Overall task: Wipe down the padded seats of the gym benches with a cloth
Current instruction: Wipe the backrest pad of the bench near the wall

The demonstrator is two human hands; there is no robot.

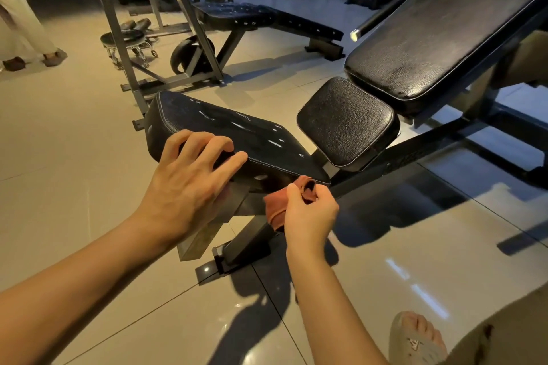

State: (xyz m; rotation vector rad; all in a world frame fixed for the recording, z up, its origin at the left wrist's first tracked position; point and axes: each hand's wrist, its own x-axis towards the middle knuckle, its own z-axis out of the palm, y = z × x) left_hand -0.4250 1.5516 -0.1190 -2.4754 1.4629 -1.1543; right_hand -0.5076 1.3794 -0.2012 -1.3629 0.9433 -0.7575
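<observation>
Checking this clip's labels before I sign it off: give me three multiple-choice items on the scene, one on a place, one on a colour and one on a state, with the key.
1. Where is the cloth?
A. Inside a bucket.
B. In the right hand, by a corner of the near seat pad.
C. Hung on a wall hook.

2. What colour is the cloth?
A. Blue.
B. White.
C. Reddish-brown.

3. What is the left hand doing?
A. Resting on the near seat pad's edge.
B. Holding a spray bottle.
C. It is out of view.

Key:
1. B: the right hand's fingers pinch the bunched cloth just by the pad's corner.
2. C: its folds show reddish-brown against the black pad.
3. A: its bent fingers lie on the pad's stitched edge, with nothing else in them.
</observation>
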